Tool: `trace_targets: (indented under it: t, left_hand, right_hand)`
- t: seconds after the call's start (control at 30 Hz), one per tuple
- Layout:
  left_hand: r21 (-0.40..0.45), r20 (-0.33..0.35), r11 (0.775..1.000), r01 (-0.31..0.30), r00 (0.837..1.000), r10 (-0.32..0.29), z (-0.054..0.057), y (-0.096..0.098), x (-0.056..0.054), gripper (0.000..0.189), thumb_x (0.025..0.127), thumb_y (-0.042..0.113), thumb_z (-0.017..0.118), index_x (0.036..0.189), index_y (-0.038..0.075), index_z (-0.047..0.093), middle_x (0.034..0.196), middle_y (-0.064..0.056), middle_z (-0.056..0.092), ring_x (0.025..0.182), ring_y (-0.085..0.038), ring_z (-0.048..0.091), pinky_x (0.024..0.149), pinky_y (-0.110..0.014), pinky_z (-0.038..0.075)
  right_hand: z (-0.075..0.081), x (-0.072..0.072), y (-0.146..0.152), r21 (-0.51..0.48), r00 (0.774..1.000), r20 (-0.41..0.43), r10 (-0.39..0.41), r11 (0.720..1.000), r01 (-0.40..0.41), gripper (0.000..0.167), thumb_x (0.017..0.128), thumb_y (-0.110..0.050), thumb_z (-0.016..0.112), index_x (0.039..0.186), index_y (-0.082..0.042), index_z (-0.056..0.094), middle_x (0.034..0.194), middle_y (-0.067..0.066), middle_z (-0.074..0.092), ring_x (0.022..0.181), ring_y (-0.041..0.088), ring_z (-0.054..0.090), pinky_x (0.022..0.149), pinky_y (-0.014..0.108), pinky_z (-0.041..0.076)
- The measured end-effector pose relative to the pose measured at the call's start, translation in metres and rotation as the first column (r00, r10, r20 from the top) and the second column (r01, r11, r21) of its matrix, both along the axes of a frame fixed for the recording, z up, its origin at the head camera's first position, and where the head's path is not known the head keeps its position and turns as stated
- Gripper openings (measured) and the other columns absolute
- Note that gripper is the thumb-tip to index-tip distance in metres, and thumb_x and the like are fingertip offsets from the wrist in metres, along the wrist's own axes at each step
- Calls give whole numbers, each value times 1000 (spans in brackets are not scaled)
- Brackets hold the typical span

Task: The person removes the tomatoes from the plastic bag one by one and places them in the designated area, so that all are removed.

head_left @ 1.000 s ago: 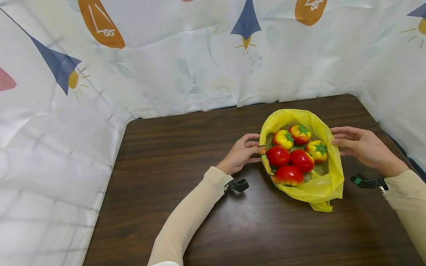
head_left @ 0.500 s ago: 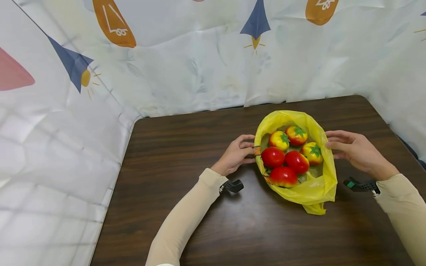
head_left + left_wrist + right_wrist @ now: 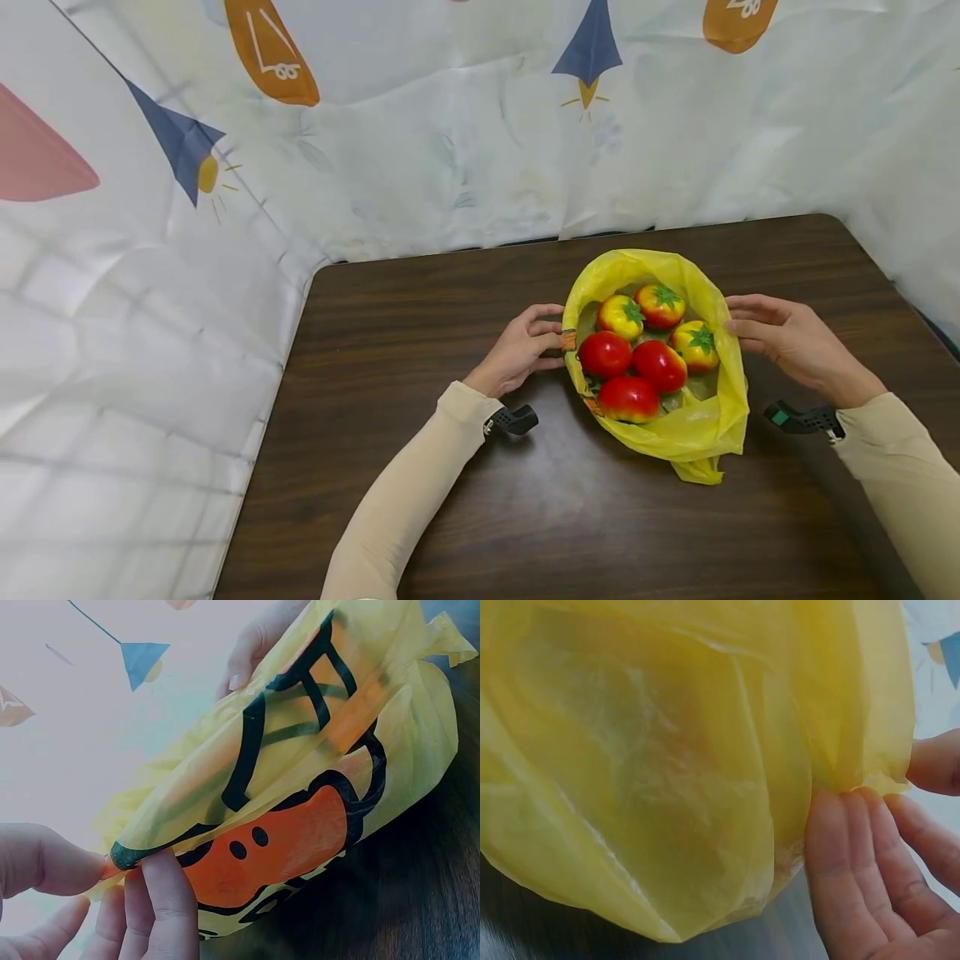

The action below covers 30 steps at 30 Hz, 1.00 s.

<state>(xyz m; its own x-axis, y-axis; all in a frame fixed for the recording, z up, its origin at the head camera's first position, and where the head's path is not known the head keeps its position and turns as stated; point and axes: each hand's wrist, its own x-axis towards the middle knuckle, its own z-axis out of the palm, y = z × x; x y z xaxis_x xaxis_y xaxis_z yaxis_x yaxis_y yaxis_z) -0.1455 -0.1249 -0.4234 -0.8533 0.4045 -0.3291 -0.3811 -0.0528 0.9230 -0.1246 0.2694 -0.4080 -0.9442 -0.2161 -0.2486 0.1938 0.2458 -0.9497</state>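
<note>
In the head view, a yellow plastic bag point(image 3: 708, 427) sits on the right part of the brown desk point(image 3: 442, 483), its mouth open upward, with six tomatoes point(image 3: 660, 367) inside: three mostly red ones toward the left and near side, three yellow-and-red ones with green leaves toward the far and right side. The left hand point(image 3: 519, 354) is at the bag's left rim, the right hand point(image 3: 798, 342) at its right rim. A white printed cloth point(image 3: 465, 158) stands behind the desk. In the left wrist view, thumb and fingers pinch the rim beside an orange-and-black print point(image 3: 277, 847). In the right wrist view, thumb and fingertips pinch the thin yellow edge.
</note>
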Motion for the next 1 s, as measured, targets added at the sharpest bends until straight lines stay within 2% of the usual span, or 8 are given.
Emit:
trace_targets:
  t: [0.1,0.3,0.5,0.73,1.0]
  left_hand:
    - [7,1,1000,2,1000,-2,0,-3,-1,47,100,2,60,144,15,49,117,-6,64,93,-14,69,94,-45,64]
    - [-7,1,1000,-6,1000,6,2,-14,-1,47,101,3,61,144,17,50,119,-6,65,95,-16,69,93,-44,64]
    - [-11,9,1000,-22,1000,22,0,-26,-1,46,100,3,62,143,17,52,121,-6,65,97,-15,70,93,-44,64]
    - [-25,16,999,-30,999,31,-1,-40,4,45,101,3,61,142,17,53,125,-8,66,99,-16,70,94,-44,64]
    - [-11,-10,999,-53,999,53,-4,-58,7,43,101,5,62,142,16,53,124,-6,67,102,-16,71,92,-39,65]
  right_hand:
    - [-1,0,-3,-28,1000,4,8,1000,-8,38,103,-14,63,140,-16,56,119,-20,68,102,1,71,83,19,63]
    - [-2,-1,-14,-20,1000,1,5,1000,-5,38,103,-14,64,140,-19,57,117,-20,71,102,3,71,83,21,63]
    - [-5,-2,-27,-123,999,-9,36,992,-36,37,103,-9,62,139,-15,55,115,-13,73,101,6,73,83,22,64]
    - [-4,-1,-43,-85,999,-5,33,996,-33,39,103,-12,64,140,-12,53,116,-12,73,102,9,73,84,25,64]
    - [-5,-3,-56,-97,998,-27,60,993,-62,42,103,-12,63,142,-10,49,118,-11,72,102,11,73,85,27,64]
